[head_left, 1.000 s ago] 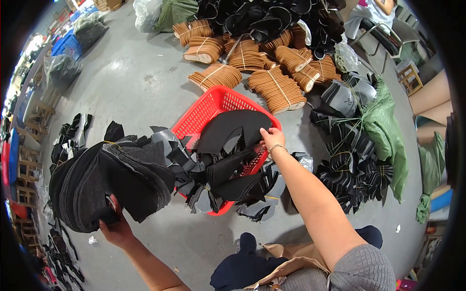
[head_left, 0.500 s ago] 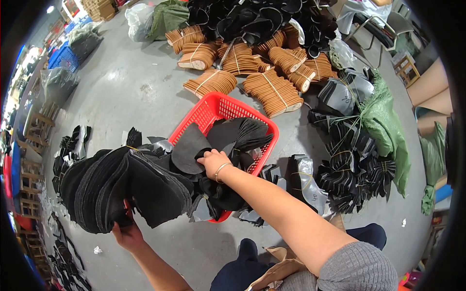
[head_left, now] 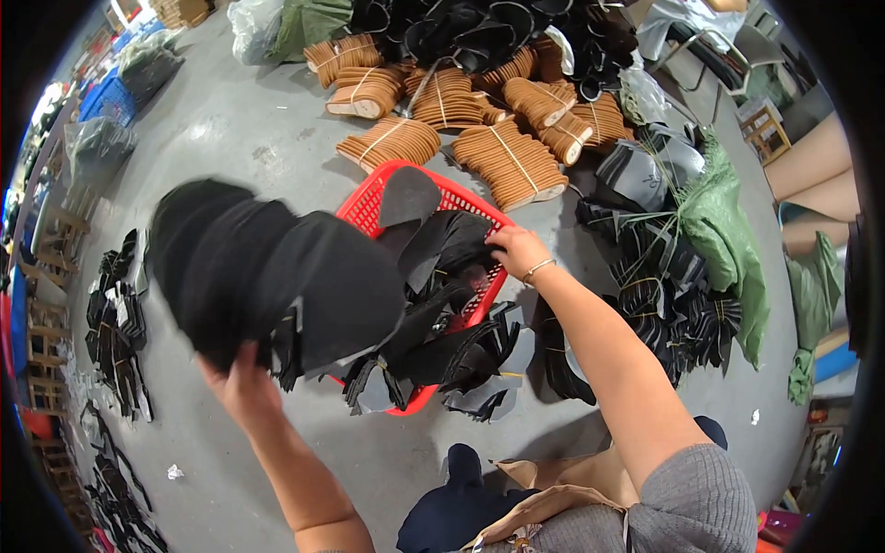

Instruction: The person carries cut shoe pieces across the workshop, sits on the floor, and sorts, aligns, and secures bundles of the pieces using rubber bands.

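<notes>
My left hand [head_left: 244,392] holds up a thick bundle of black fabric-like cut pieces [head_left: 346,276], blurred by motion, at the left of a red plastic basket [head_left: 364,205]. Its fingers grip the bundle's lower edge. At the basket's right corner, my right hand [head_left: 521,251] has its fingers bent over the rim, fingertips against a dark bundle [head_left: 461,238] inside. A single rounded dark grey piece [head_left: 410,195] leans at the basket's far side. Tied black and grey bundles [head_left: 479,364] spill over the near rim.
Corded stacks of brown sole-shaped pieces [head_left: 510,166] lie beyond the basket, before a heap of black pieces [head_left: 479,32]. Black bundles [head_left: 645,300] and a green sack [head_left: 728,235] stand at right. More dark bundles [head_left: 115,323] lie on the floor at left.
My left hand has raised the big black bundle and swung it toward the basket. My right hand has let go of the rounded grey piece and moved right to the basket's corner.
</notes>
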### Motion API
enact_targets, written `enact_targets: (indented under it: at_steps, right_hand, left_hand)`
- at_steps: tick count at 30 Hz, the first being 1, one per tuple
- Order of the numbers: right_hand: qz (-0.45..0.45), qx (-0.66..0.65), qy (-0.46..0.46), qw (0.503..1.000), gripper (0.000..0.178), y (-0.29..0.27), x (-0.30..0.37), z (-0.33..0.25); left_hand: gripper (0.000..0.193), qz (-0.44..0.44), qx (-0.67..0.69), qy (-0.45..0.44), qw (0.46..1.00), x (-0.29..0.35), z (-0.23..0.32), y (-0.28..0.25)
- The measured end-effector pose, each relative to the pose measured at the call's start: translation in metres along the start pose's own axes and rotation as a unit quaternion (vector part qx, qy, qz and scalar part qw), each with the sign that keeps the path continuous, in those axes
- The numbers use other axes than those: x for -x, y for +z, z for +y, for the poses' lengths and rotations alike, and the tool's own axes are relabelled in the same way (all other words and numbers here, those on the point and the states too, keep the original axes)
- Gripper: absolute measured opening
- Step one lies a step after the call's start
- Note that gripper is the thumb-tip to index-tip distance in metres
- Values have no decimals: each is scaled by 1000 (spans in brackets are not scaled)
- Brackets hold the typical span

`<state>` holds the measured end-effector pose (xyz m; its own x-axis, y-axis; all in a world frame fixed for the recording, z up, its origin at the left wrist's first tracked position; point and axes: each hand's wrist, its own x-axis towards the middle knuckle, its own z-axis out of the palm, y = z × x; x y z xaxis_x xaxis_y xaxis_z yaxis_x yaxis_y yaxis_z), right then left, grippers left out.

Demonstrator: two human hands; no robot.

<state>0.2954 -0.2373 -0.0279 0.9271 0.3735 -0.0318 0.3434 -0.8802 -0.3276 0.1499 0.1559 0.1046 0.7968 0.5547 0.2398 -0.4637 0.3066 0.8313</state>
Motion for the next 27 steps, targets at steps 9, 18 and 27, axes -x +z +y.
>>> enact_targets:
  at_steps: [9, 18, 27]
  right_hand:
    - [-322, 139, -34, 936, 38, -71, 173, 34]
    - [-270, 68, 416, 866, 32, -84, 548, 171]
    - [27, -314, 378, 871, 22, 29, 557, 87]
  left_hand:
    - [69, -396, -559, 14, 728, 44, -179, 92]
    - [79, -420, -541, 52, 727, 39, -132, 118]
    - [69, -567, -586, -140, 562, 251, -162, 235]
